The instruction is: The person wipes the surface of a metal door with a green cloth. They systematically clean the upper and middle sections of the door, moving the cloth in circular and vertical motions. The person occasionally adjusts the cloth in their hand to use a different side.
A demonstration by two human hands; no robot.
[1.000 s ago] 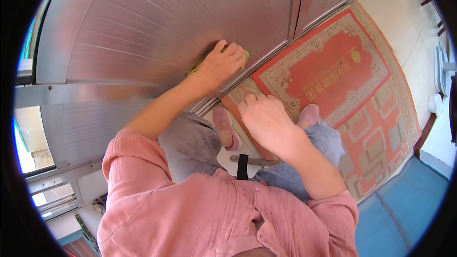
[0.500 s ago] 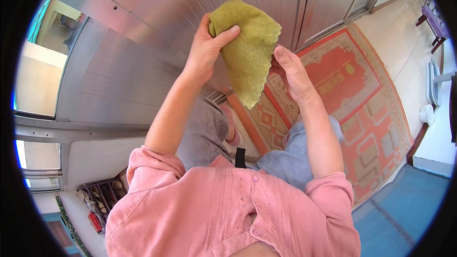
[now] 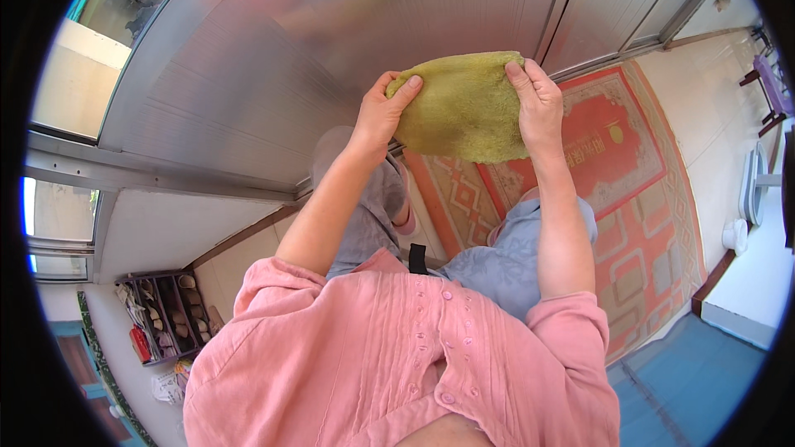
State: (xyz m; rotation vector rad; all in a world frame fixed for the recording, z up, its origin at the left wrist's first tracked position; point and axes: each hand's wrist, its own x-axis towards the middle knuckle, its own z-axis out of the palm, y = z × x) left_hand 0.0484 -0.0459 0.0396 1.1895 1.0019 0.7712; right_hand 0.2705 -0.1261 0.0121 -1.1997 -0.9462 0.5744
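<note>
Stretched out sideways now, the yellow-green, rectangular, fuzzy cloth [image 3: 464, 116] dangled as a drooping point from the left hand half a second ago; since then the bare right hand [image 3: 541, 108] has come up from just beside its edge to take the opposite end, while the bare left hand [image 3: 383, 116] has kept hold of its own. What matters in space is that the cloth lies directly between the two hands, its long axis running left to right across the person's front, the right end a little higher in the view. Neither hand is nearer, since each is closed on one end: the left thumb presses flat on the near face by the upper left corner, with the fingers tucked behind, and the right thumb pinches the upper right corner against fingers that are also mostly behind the cloth (how far those hidden fingertips reach under it, I cannot tell). Between the two grips the upper edge is nearly straight and smooth, perhaps a fold, while the wavy lower edge hangs free, touching neither palm. Beyond the cloth stands the silvery, ribbed metal panel [image 3: 331, 41], and the cloth appears to be held apart from it, in the air in front of the person. Below and to the right, the red, rectangular, ornately bordered mat [image 3: 621, 153] lies on the floor, partly hidden by the right hand and forearm.
</note>
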